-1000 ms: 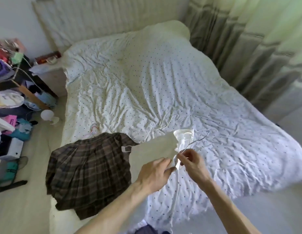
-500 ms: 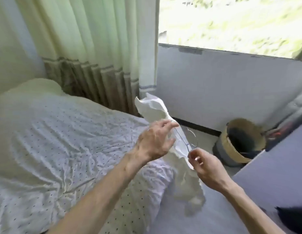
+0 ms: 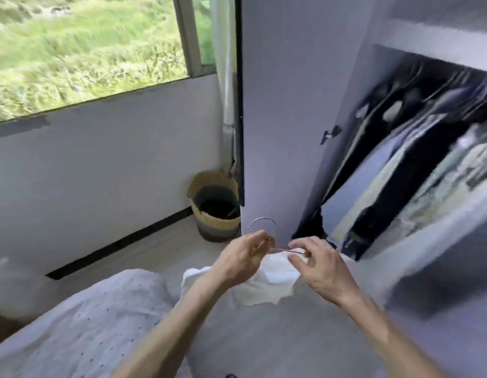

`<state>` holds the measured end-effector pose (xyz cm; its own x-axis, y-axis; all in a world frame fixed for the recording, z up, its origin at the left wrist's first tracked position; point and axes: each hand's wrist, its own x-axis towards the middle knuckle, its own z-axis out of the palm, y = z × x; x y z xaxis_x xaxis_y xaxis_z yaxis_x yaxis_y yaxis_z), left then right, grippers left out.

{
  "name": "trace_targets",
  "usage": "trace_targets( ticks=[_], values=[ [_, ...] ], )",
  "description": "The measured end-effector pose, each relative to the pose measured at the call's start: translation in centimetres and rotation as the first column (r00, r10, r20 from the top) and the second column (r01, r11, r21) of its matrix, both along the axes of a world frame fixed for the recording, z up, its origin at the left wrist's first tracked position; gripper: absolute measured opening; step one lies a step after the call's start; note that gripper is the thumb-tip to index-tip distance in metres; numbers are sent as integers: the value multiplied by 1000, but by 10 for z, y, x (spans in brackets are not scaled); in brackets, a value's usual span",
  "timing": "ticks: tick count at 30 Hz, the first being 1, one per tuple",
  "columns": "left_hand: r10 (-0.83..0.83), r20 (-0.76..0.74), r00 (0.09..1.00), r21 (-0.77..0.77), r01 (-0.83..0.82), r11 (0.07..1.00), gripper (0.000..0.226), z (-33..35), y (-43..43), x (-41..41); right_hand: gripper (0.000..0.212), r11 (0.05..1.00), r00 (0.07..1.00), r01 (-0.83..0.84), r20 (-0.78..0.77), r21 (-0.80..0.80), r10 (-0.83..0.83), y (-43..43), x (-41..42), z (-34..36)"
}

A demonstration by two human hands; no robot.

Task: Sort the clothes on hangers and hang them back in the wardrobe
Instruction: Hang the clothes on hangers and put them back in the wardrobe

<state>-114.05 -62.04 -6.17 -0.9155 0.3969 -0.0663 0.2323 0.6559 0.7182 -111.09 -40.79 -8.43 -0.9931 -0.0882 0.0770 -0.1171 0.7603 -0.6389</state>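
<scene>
Wire hanger (image 3: 287, 249) w/ white garment (image 3: 275, 281) draping under it, hanging in both hands in front of open wardrobe (image 3: 416, 148). L hand (image 3: 241, 261) pinching neck below hook; R hand (image 3: 320, 270) fingertips pinching wire shoulder. Woven basket (image 3: 215, 211) sitting beyond, by wardrobe door.

Pretty bright in here, daylight through a big window (image 3: 87, 50) top left, blurry green grass outside. Plain white wall (image 3: 114, 159) underneath, dark skirting strip (image 3: 119, 249) along the bottom. Pale floor (image 3: 160, 245). Woven basket (image 3: 219, 227) tucked in the corner, dark inside, just beside the edge of an open wardrobe door (image 3: 286, 105), pale lilac-grey. White pipe (image 3: 228, 105) running down the corner behind that door. Corner of a bed (image 3: 87, 323) bottom left, white cover with small dark dots.
</scene>
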Motion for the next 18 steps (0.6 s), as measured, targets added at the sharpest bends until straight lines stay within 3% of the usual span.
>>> trace_targets(
  ticks=[3, 5, 11, 15, 18],
  values=[
    [-140, -33, 990, 27, 141, 990, 14, 3, 36, -29, 47, 952, 962, 270, -91, 147, -259, 42, 14, -14],
    [-201, -53, 978, 45, 203, 978, 13, 7, 58, -47, 63, 900, 929, 365, -30, 237, -369, 70, 32, -22],
    [-424, -64, 903, 48, 427, 903, 15, 9, 134, -58, 49, 757, 755, 570, 160, 320, -636, 119, 105, -17],
    [-589, -71, 805, 50, 592, 804, 16, 9, 175, -47, 70, 653, 631, 721, 169, 232, -757, 118, 151, -16],
    [-687, -54, 725, 41, 689, 724, 19, 12, 196, -39, 67, 616, 593, 759, 166, 212, -788, 119, 171, -15]
  ],
)
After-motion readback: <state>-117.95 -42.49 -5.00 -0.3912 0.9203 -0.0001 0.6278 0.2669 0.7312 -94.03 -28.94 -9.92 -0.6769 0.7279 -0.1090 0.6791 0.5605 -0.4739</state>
